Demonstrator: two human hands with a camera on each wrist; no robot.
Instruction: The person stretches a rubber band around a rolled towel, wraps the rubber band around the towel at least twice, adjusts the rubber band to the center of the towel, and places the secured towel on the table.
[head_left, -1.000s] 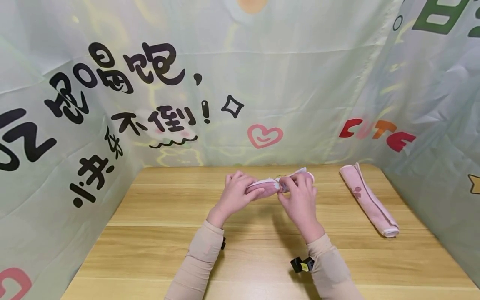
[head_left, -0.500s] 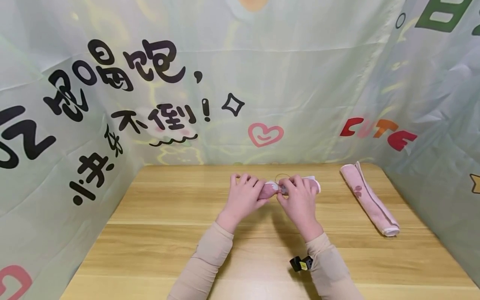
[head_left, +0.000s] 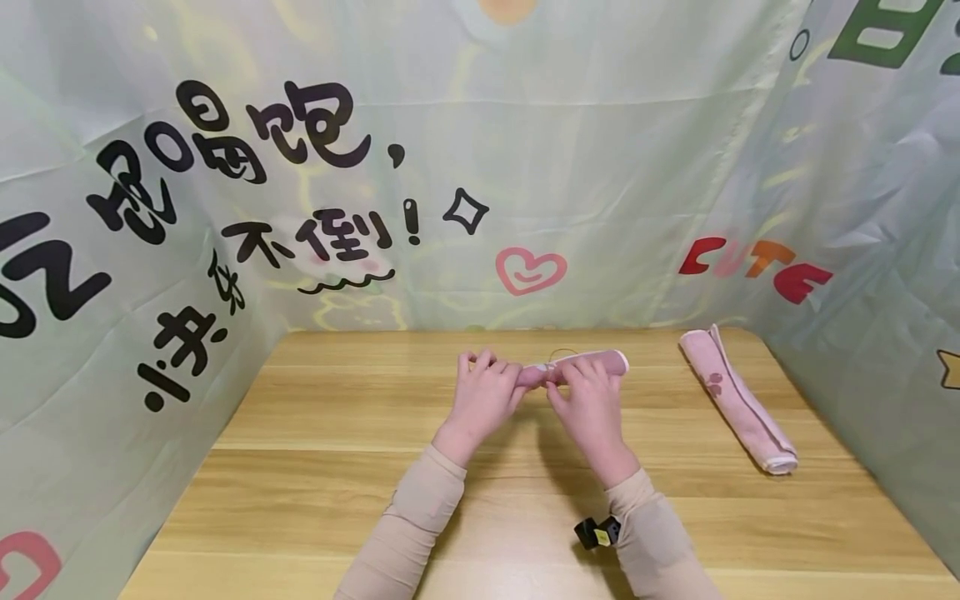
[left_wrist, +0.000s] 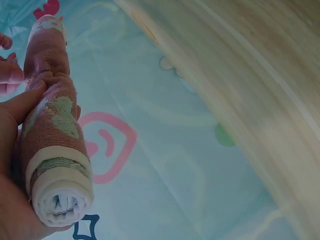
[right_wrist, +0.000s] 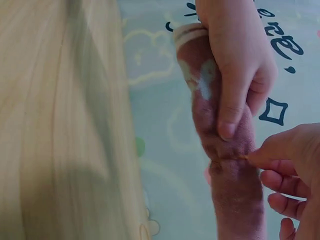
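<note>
A rolled pink towel (head_left: 615, 362) with pale patches is held above the far part of the table, lying nearly sideways in the head view. My left hand (head_left: 483, 396) grips its left portion, the thumb (right_wrist: 229, 117) pressed along the roll in the right wrist view. A thin rubber band (right_wrist: 227, 158) circles the towel near its middle and makes a crease there. Fingertips of my right hand (head_left: 592, 408) pinch this band at the towel's side. In the left wrist view, the white spiral end of the towel (left_wrist: 55, 120) faces the camera.
A second rolled pink towel (head_left: 738, 404) lies slantwise on the right side of the wooden table (head_left: 315, 500). Printed fabric walls (head_left: 600, 183) enclose the table at the back and both sides. A small black device (head_left: 597, 532) is strapped at my right wrist.
My left hand has shifted right along the towel, closer to the band. The towel has straightened between the hands. My right hand has moved slightly left, and the band's loop now shows above it.
</note>
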